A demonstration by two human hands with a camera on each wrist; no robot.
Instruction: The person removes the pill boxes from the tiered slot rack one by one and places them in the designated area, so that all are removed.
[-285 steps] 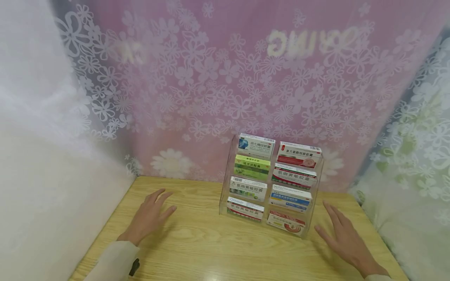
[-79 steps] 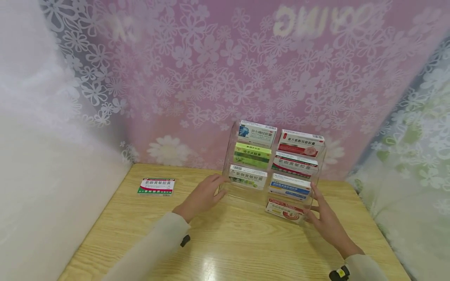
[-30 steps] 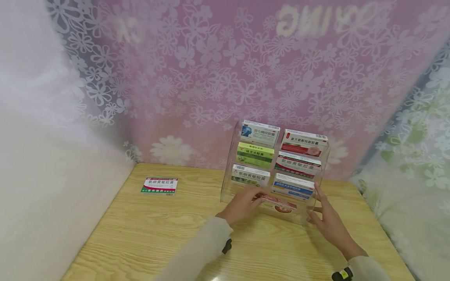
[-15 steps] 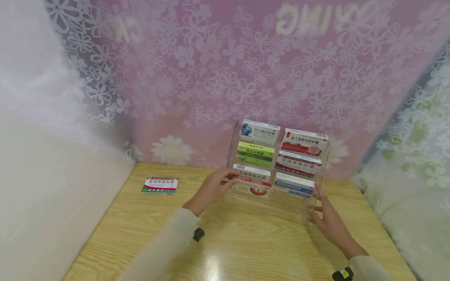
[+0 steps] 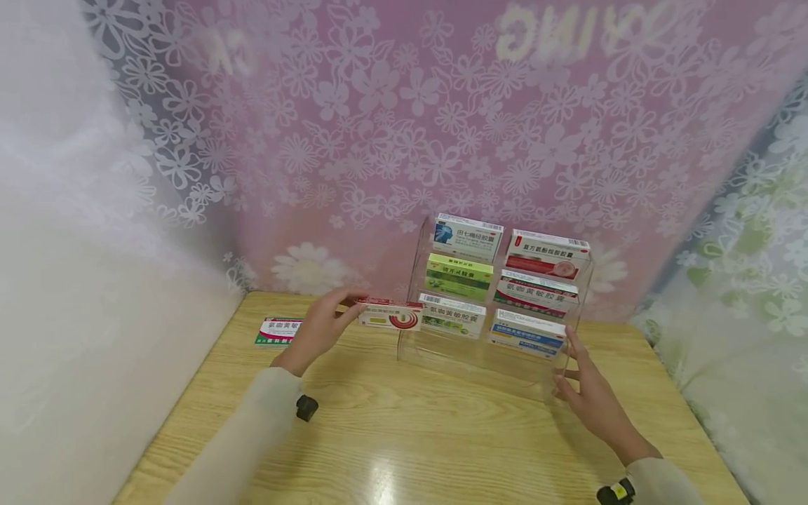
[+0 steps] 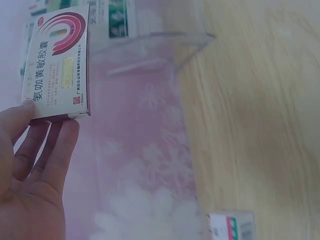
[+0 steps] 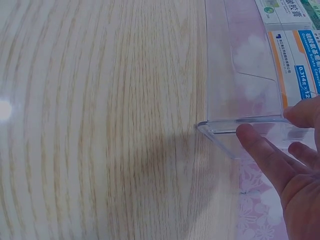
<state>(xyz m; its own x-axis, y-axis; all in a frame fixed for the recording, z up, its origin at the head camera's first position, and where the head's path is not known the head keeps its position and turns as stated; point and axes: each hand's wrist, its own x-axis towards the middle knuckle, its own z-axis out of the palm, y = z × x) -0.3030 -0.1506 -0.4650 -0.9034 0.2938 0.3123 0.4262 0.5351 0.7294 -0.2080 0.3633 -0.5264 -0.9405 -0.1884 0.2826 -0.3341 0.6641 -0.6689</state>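
Note:
My left hand [image 5: 317, 328] pinches the left end of a white medicine box with a red swirl [image 5: 390, 317], raised beside the clear display rack [image 5: 457, 359]. In the left wrist view the thumb lies on the front of that medicine box [image 6: 57, 70], the fingers beneath its end. At the rack's lower right side, my right hand [image 5: 598, 403] grips the edge. The right wrist view has its thumb and fingers about the clear side wall [image 7: 240, 121]. The bottom row of the rack is bare; several boxes stand in the rows above.
A white, red and green medicine box [image 5: 278, 331] lies flat on the wooden table [image 5: 353, 428], partly hidden behind the left hand. Flowered pink cloth [image 5: 353, 175] hangs behind the rack, with pale sheeting [image 5: 113, 294] on the left.
The red-swirl box has come out of the rack's bottom right slot and moved left in my left hand. Earlier, the white, red and green box left the bottom left slot for the table.

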